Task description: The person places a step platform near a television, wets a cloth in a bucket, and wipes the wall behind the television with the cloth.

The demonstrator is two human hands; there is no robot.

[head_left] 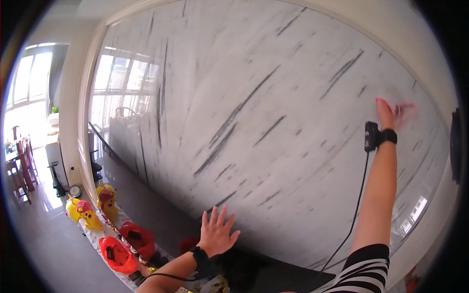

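Observation:
High on the right, my right hand [385, 116] is on a pink cloth [406, 111], pressed to the glossy white marble wall [234, 146] with dark streaks. The cloth is thin and smeared by motion, and its edge shows on both sides of the hand. Low in the middle, my left hand [216, 233] has its fingers spread and holds nothing. It is in front of the wall's dark lower part; whether it touches the surface I cannot tell. A black strap is on each wrist, with a small black box [371, 136] and cable at the right one.
At lower left, a ledge [93, 239] along the wall carries yellow plush toys [89, 215] and a red bag [117, 255], mirrored in the dark shiny panel. Wooden chairs [19, 178], a scooter [56, 179] and bright windows lie farther left. The black cable [359, 205] hangs beside my right arm.

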